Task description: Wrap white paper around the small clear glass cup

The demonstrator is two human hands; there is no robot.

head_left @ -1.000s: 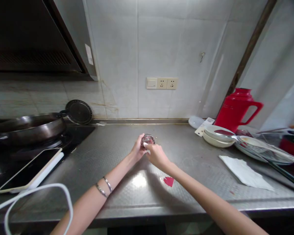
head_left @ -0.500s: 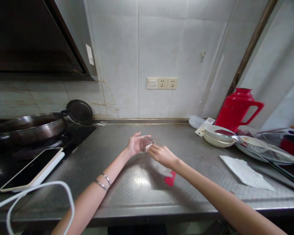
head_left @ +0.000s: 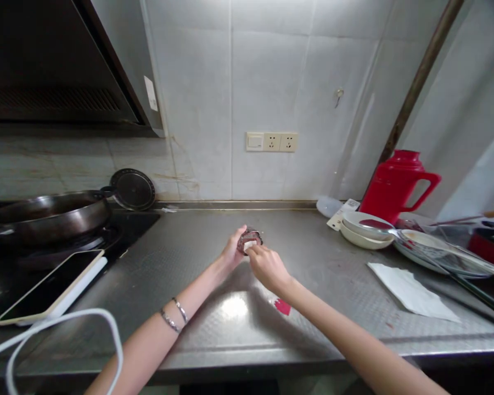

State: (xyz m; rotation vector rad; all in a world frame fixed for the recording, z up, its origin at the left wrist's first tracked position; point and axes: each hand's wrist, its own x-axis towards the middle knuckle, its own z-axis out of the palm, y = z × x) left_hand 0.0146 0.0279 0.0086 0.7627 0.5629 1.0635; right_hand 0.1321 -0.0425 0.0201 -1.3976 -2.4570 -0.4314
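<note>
My left hand is wrapped round a small clear glass with reddish stains, held just above the steel counter. My right hand pinches a small white wad, perhaps tissue, and presses it against the glass's rim and inside. Both hands meet at the counter's middle. A red scrap lies on the counter under my right forearm.
A dark pan sits on the stove at left, with a phone and white cable near it. At right stand a red jug, stacked bowls and plates and a white napkin.
My left hand opened its fingers half a second ago and has closed round the glass again. My right hand has pushed the white wad back into the glass.
</note>
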